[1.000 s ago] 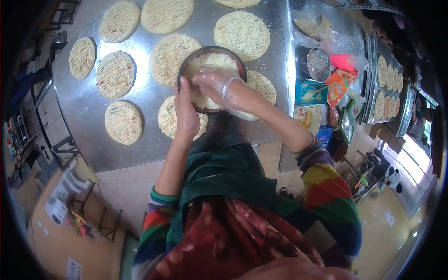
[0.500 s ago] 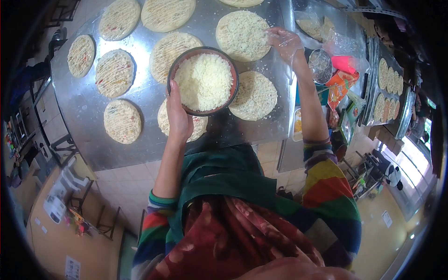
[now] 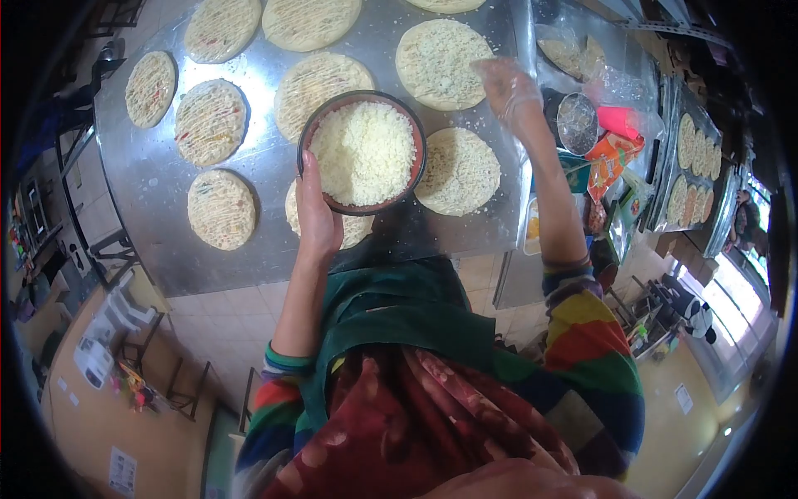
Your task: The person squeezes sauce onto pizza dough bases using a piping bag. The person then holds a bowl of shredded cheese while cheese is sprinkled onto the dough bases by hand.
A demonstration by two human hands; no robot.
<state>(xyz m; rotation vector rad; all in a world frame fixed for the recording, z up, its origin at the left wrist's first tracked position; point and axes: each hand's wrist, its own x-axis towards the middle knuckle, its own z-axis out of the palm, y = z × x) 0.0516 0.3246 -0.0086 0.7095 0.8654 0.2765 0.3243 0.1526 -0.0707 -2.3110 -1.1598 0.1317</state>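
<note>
My left hand (image 3: pixel 317 212) holds a dark-rimmed bowl (image 3: pixel 419 170) at its left side, thumb on the rim. White grated cheese (image 3: pixel 362 152) fills much of the bowl. Inside a clear plastic glove, my right hand (image 3: pixel 507 90) is over the right edge of a round dough (image 3: pixel 445 62) covered with white shreds. Its fingers look drawn together and blurred; what they hold is too small to name. Below it lies another round (image 3: pixel 458 170) with shreds on top. Left of the bowl is a round with pale drizzled lines (image 3: pixel 320 93), and one more (image 3: pixel 349 228) is partly hidden under the bowl.
More drizzled rounds (image 3: pixel 210 122) lie on the metal table (image 3: pixel 166 224). At the right are a metal container (image 3: pixel 577 123), a pink item (image 3: pixel 617 121), an orange packet (image 3: pixel 613 158) and plastic bags. Farther right, trays (image 3: pixel 688 150) hold several small flat pieces.
My right hand has left the bowl and moved up and right to the shred-covered round. The bowl has shifted slightly left, still in my left hand.
</note>
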